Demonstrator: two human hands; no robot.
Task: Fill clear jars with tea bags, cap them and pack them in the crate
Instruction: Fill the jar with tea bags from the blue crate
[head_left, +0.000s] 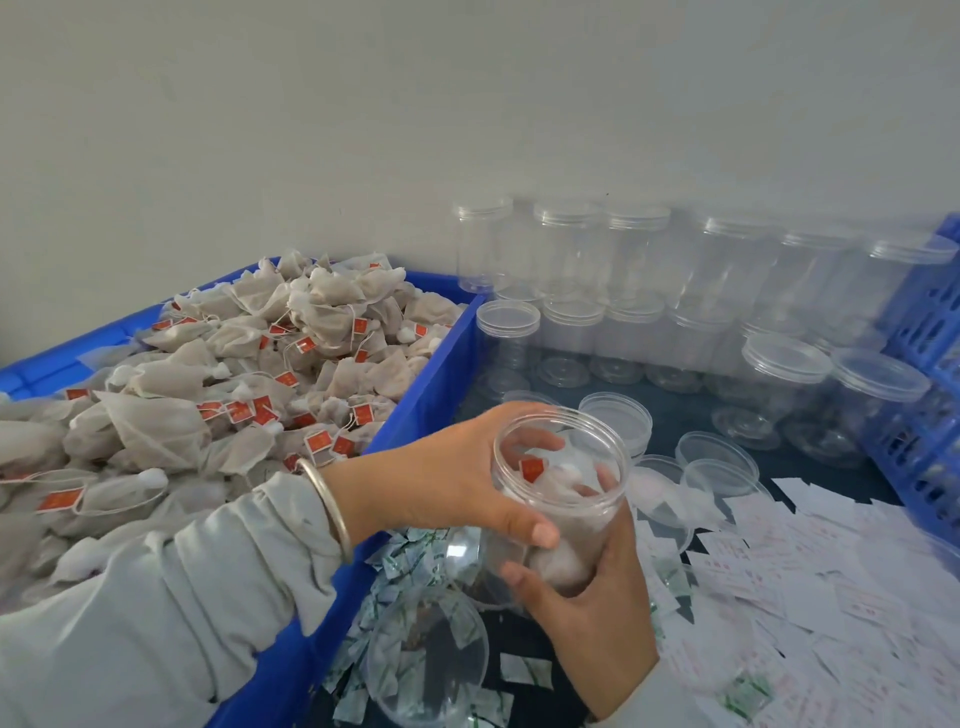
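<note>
A clear open jar (558, 499) holding several tea bags is gripped between both hands above the dark table. My left hand (447, 473) wraps its upper part, fingers curled over the rim into the mouth and thumb on the near side. My right hand (592, 608) cups the jar's lower body from below. A blue bin (415, 395) on the left is heaped with white tea bags (218, 395) bearing red tags. Capped clear jars (670, 291) stand stacked along the wall. A blue crate (924, 364) is at the right edge.
Loose clear lids (717, 457) lie on the table behind the held jar, and another clear lid (431, 660) lies near the bottom. White paper slips (810, 561) and green-printed sachets (400, 561) are scattered over the table surface.
</note>
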